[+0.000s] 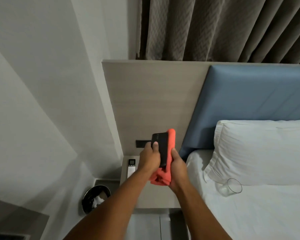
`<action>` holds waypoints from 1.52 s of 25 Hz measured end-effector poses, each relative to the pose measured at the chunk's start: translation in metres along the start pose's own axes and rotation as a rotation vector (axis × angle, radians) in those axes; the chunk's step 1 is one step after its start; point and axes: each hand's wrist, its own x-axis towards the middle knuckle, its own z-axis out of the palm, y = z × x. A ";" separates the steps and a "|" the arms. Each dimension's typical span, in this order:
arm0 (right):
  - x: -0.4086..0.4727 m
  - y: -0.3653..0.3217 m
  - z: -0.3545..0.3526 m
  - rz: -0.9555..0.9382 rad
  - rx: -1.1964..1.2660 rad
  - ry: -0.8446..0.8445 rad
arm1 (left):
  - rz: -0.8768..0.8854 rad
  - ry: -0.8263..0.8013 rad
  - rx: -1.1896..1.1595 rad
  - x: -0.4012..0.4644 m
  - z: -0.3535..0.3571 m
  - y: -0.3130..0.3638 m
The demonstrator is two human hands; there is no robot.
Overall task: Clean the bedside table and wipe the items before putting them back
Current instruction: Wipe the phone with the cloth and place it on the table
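Note:
A black phone (161,148) is held upright above the bedside table (156,196). My left hand (150,157) grips its left edge, thumb on its face. My right hand (177,168) holds an orange cloth (171,141) wrapped against the phone's right side and back, with the cloth's loose end bunched below (160,179). A white remote (131,168) lies on the table's far left part. A clear drinking glass (231,187) lies on its side on the bed sheet in front of the pillow.
A black waste bin (95,198) with crumpled paper stands on the floor left of the table. The bed (249,213) with a white pillow (263,151) and blue headboard (249,94) lies to the right. A dark socket plate (142,143) is on the wooden panel.

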 end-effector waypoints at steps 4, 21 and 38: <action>0.012 -0.017 0.006 0.109 0.169 0.018 | 0.096 -0.013 0.190 -0.007 -0.007 0.018; 0.035 -0.065 0.010 -0.890 -1.490 -0.007 | 0.258 0.128 0.455 -0.020 -0.011 0.017; 0.073 -0.026 -0.037 -0.188 -0.612 0.093 | 0.166 0.040 0.346 0.011 0.028 -0.038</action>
